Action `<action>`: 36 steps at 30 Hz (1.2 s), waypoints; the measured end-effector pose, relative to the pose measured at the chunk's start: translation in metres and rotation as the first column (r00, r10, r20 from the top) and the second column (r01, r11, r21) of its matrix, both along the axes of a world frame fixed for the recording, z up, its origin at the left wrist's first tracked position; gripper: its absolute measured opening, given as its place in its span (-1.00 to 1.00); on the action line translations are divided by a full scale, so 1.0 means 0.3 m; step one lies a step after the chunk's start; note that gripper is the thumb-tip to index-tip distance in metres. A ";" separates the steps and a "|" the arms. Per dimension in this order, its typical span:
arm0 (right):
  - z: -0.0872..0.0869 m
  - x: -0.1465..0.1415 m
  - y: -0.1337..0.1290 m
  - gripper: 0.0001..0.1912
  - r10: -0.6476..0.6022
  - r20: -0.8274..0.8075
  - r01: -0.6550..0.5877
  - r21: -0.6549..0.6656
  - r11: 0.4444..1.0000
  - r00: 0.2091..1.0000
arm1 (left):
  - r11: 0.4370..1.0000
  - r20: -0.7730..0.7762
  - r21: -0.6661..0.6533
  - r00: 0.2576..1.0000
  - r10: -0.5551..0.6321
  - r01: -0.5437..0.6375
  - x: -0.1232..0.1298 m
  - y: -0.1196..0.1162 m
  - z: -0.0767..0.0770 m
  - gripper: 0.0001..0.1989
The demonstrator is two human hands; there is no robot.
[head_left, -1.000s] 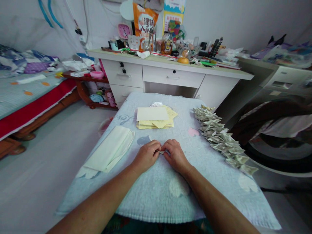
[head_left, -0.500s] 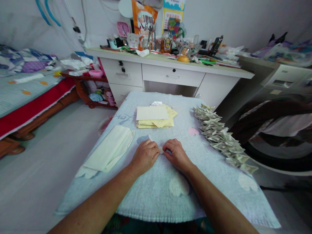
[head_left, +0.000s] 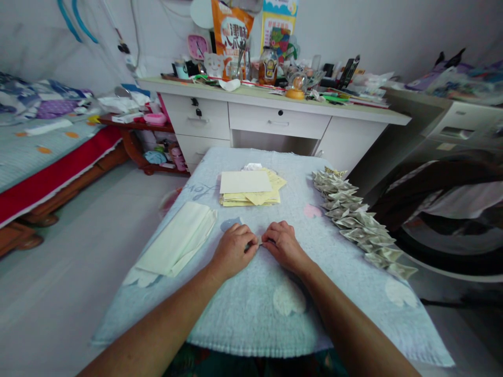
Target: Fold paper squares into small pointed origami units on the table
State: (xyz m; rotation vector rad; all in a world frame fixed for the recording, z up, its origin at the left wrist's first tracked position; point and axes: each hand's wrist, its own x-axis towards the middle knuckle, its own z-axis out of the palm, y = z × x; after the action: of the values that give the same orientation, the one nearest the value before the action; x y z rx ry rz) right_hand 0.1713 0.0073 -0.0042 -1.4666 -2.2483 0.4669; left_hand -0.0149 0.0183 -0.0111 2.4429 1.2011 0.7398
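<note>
2 hands meet over the pale blue cloth (head_left: 243,314). The left hand (head_left: 234,250) has its thumb and finger closed on a tiny bit of paper (head_left: 260,243). The right hand (head_left: 285,248) pinches the other side of it, so the paper sits between the 2 hands. Most of it is hidden by the fingers.

Past both hands is a stack of yellow paper (head_left: 251,199), with a cream card (head_left: 245,182) on top. To the left of the left hand lies a folded pale sheet (head_left: 176,238). Well to the right of the right hand, a long row of folded paper pieces (head_left: 353,220) runs down the cloth. The paper stack is the nearest pile straight ahead of the hands.

Far past the hands is a messy white desk (head_left: 279,116). On it are a brown jar (head_left: 268,68) with dark stuff inside, a glass jar (head_left: 236,70) and a big orange bag (head_left: 231,36). Far to the right of the right hand, dark clothes (head_left: 416,193) hang at the round door of a washing machine (head_left: 459,125).

Half a second ago, more of the tiny paper showed. Now just a thin bit peeks out. The stack and the row have stayed put.
</note>
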 end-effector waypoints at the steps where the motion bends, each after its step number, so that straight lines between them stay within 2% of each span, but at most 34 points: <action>1: 0.001 0.001 -0.001 -0.94 -0.001 -0.010 0.001 -0.011 1.000 1.000 | 1.000 0.001 -0.004 1.000 -0.003 0.003 0.000 0.001 0.001 -0.93; 11: 0.007 -0.002 0.000 -0.95 -0.089 -0.091 0.083 -0.071 0.994 0.992 | 0.998 -0.002 -0.059 1.000 -0.002 0.002 0.008 0.017 -0.002 -0.87; 18: 0.008 -0.007 0.009 -0.92 -0.092 -0.065 0.087 -0.080 0.993 0.994 | 0.999 -0.001 -0.034 1.000 0.018 -0.018 0.015 0.015 -0.005 -0.94; 23: 0.011 -0.010 0.012 -0.91 -0.093 -0.042 0.089 -0.094 0.992 0.995 | 0.998 -0.001 -0.058 1.000 0.014 -0.014 0.027 0.022 -0.004 -0.86; 29: 0.004 0.003 0.012 -0.90 -0.078 -0.064 0.071 -0.097 0.993 0.995 | 0.991 -0.069 -0.056 0.991 0.117 -0.121 0.040 0.020 -0.006 -0.88; 36: -0.009 -0.005 0.010 -0.91 -0.131 -0.046 0.128 -0.064 0.990 0.990 | 0.983 -0.115 -0.044 0.979 0.171 -0.177 0.046 0.014 -0.007 -0.89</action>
State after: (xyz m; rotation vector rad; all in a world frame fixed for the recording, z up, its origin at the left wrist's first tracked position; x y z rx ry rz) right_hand 0.1699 0.0103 -0.0068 -1.6019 -2.1023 0.5294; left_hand -0.0012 0.0224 -0.0132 2.3837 1.4723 0.6155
